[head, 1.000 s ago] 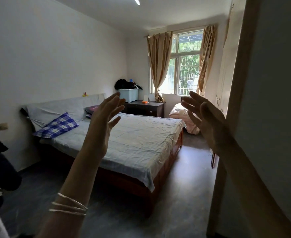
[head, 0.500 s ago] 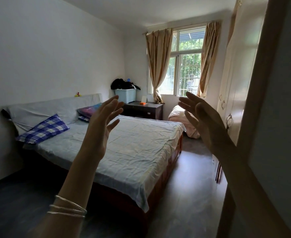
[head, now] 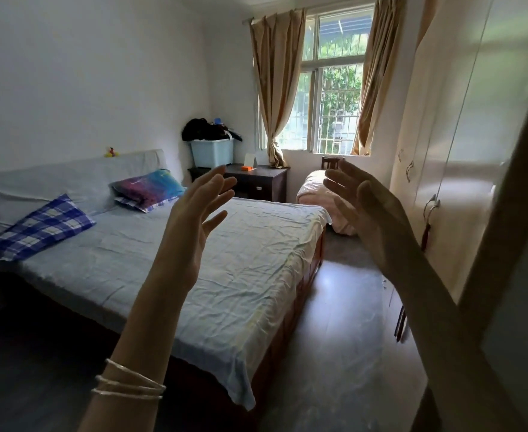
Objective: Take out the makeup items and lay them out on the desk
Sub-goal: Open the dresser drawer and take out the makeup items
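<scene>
Perhaps clothes — blue bin [head: 212, 152], hands empty

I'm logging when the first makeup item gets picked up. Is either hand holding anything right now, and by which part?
Nothing is held. The left hand and the right hand are both raised in the air with straight, spread fingers, empty.

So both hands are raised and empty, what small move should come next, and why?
Probably walk on toward the dark desk under the window. Left hand and right hand are open and hold nothing, and no makeup items are visible yet.
</scene>
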`<state>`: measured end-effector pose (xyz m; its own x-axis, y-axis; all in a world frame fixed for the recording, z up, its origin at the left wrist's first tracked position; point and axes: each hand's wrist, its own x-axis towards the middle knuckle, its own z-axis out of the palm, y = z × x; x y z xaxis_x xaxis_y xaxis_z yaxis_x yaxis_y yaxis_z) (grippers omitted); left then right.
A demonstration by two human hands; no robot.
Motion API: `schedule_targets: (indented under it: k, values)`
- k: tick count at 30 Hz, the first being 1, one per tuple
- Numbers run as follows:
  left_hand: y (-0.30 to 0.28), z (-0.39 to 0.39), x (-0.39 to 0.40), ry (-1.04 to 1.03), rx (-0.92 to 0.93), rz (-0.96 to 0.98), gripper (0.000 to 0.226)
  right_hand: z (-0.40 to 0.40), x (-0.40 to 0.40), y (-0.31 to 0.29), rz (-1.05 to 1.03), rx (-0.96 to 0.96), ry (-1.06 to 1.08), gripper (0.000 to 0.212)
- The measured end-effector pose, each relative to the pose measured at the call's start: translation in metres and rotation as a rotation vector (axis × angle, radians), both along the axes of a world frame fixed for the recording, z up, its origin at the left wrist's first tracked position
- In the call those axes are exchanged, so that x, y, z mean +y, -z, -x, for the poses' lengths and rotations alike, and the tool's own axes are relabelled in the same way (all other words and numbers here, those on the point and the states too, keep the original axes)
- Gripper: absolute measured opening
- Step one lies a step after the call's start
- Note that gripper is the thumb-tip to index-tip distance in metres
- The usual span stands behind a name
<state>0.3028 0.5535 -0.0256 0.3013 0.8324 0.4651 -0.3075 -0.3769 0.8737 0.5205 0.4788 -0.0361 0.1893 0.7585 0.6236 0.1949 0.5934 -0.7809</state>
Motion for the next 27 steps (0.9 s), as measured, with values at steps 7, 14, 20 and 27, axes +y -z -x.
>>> schedule_targets:
  k: [7, 14, 20, 27]
  values:
    - [0.001, -0.059, 0.125, 0.121, -0.006, -0.024, 0.047, -0.046, 0.106, -0.005, -0.043, 0.034, 0.102, 0.086]
    - [0.001, -0.118, 0.239, 0.221, 0.024, 0.011, 0.054, -0.097, 0.198, 0.008, -0.016, 0.05, 0.2, 0.081]
    - [0.014, -0.167, 0.312, 0.243, 0.059, 0.034, 0.051, -0.145, 0.266, 0.023, 0.021, 0.089, 0.208, 0.079]
    - [0.024, -0.252, 0.397, 0.228, 0.063, 0.041, 0.048, -0.229, 0.349, 0.035, 0.027, 0.092, 0.198, 0.081]
